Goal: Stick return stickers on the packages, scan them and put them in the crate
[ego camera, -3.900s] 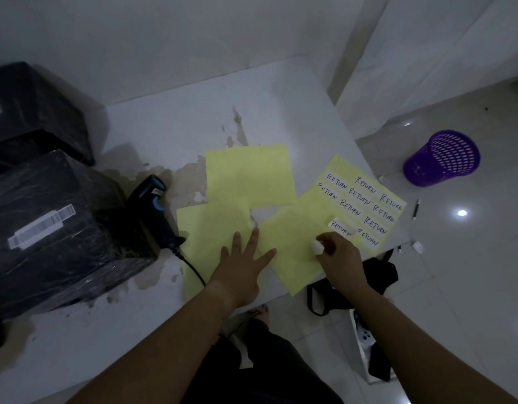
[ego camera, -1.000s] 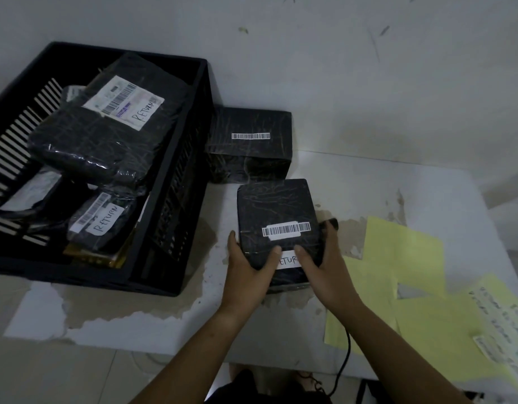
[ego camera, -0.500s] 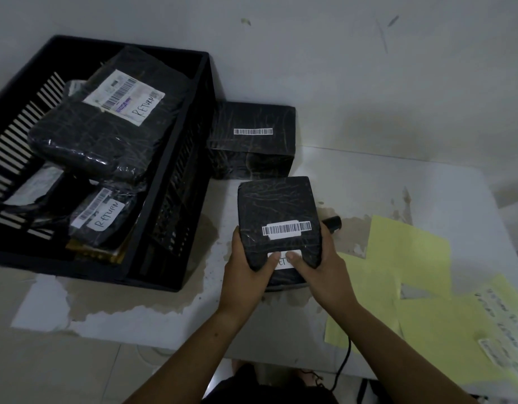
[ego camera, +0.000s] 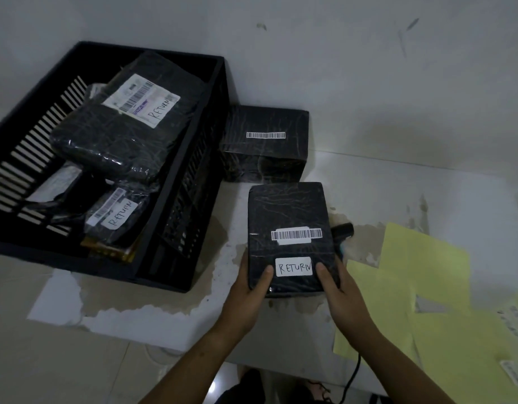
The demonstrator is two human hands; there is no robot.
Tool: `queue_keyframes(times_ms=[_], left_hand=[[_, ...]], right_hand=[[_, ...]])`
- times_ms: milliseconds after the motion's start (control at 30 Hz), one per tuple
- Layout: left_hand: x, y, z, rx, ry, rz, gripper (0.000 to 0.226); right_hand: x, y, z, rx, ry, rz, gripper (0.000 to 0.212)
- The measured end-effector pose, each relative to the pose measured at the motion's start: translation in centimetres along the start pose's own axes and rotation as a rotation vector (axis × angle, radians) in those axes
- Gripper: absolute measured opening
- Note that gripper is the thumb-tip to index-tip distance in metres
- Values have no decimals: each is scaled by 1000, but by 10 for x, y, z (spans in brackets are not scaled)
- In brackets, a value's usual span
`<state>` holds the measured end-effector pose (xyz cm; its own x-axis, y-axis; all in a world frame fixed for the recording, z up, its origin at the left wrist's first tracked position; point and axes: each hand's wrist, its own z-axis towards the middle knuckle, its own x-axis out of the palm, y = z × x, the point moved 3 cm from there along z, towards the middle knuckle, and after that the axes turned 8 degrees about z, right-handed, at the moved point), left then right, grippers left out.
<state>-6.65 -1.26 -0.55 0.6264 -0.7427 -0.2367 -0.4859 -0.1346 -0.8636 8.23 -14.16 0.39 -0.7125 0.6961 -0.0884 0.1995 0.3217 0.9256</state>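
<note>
We see a dim, grey-toned scene, soft shadow on the wall [ego camera: 412,141], faint glints on a wrapped package [ego camera: 117,147], yellow sheets [ego camera: 427,272] smeared toward the right edge, wide-angle bowing at our margins.

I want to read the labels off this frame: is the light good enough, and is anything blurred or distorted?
Head view: dim, flat light, yet the RETURN sticker and barcode on the held package read clearly. Head view: the sticker sheet at the right edge is smeared, unreadable. Head view: small glints on the top package in the crate.
</note>
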Motion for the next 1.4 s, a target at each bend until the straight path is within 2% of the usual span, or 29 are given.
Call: queue_keyframes(times_ms=[133,267,500,600,667,767,867,1033,1167,1267,1400], left_hand=[[-6,-28,-5,30,20,25,72],[-18,-73,-16,137,-33,18,52],[-99,-167,-39,325,-129,46,55],[-154,-203,-56,392,-242,100,47],[-197,-220,-65,444,-402,107,50],[-257,-241,-77,512,-605,169,45],[-322,-254,-72,532,-746,200,49],[-399,-255,-34,487,-804,204,40],[-434,-235,19,358,-736,127,71],[-440,-217,57,283,-647,23,64],[-444,-205,91,152,-643,-105,82]], right_hand=[[-4,22,-10,15,-49,12,50],[-1,66,-20,-59,-127,33,59],[40,166,-22,-243,-54,122,57],[71,204,-22,-316,79,171,64],[99,232,-22,-413,216,166,68],[149,274,-14,-529,389,105,53],[203,309,4,-549,522,117,56],[279,345,42,-523,621,53,58],[315,357,74,-571,576,-110,66],[327,358,102,-570,565,-201,68],[335,361,121,-564,542,-365,72]])
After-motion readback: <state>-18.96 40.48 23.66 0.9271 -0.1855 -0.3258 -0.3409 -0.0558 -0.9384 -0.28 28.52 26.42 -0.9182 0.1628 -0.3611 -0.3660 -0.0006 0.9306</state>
